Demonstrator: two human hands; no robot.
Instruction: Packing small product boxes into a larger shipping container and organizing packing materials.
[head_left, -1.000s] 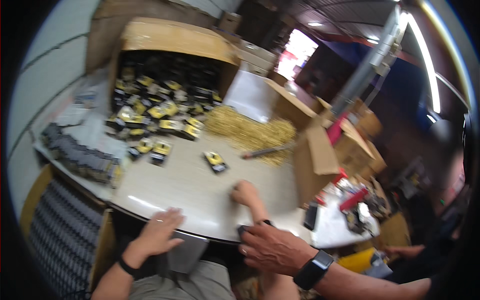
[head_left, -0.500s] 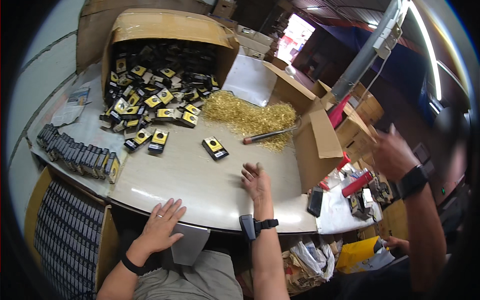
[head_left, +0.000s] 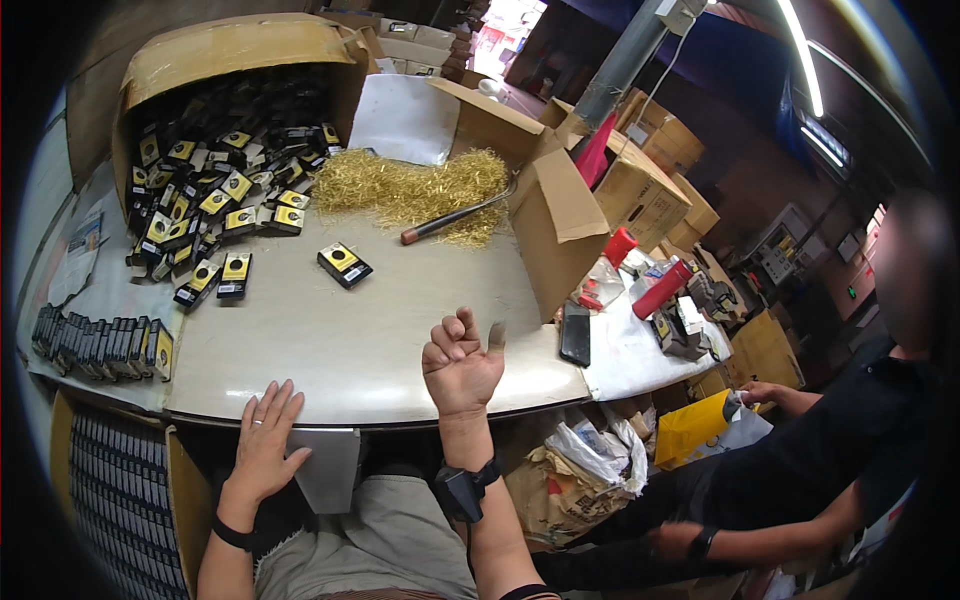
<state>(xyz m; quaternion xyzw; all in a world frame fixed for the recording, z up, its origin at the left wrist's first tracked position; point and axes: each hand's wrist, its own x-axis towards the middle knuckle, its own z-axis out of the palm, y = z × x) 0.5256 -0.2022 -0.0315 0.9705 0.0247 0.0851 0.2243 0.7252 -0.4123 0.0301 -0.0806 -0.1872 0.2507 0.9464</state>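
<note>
My left hand (head_left: 265, 447) lies flat at the table's front edge, fingers stretched, holding nothing. Raised over the front of the table, my right hand (head_left: 463, 368) has its palm up, fingers loosely bent and thumb apart, with nothing in it. Beyond it a single small black-and-yellow box (head_left: 345, 266) lies on the tabletop (head_left: 290, 330). Many more such boxes (head_left: 237, 187) spill out of a large tipped carton (head_left: 240, 45) at the back left. A row of boxes (head_left: 110, 345) stands on edge at the left.
Gold shredded filler (head_left: 410, 185) lies at the back with a dark-handled tool (head_left: 450, 220) across it. An open carton (head_left: 565, 220), a phone (head_left: 575, 335) and a red cylinder (head_left: 662, 288) are on the right. A carton of packed boxes (head_left: 120, 490) stands lower left. Another person (head_left: 800, 460) is at right.
My right hand has turned palm up and bent its fingers. My left hand stays at the table edge. The view has swung right; the other person's raised arm has dropped.
</note>
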